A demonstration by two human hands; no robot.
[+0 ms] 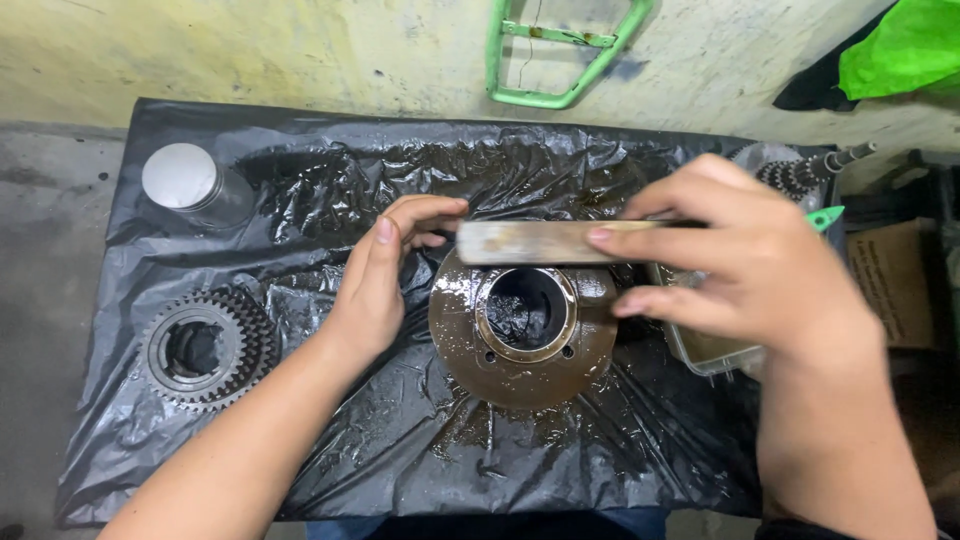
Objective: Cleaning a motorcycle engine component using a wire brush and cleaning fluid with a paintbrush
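A round, oily brown metal flange (520,345) with a central bore lies on a black plastic sheet (420,440). My left hand (385,280) rests on the flange's left rim and touches the end of a flat grey bar (530,242). Above and to the right, my right hand (745,265) grips that bar and holds it level just over the flange's top edge. The bar looks blurred.
A toothed gear (208,348) lies on the sheet's left side, with a shiny metal cylinder (185,185) behind it. A clear tray of liquid (705,352) sits under my right hand. A geared shaft (800,172), a green frame (560,50), and a cardboard box (895,285) stand at the back and right.
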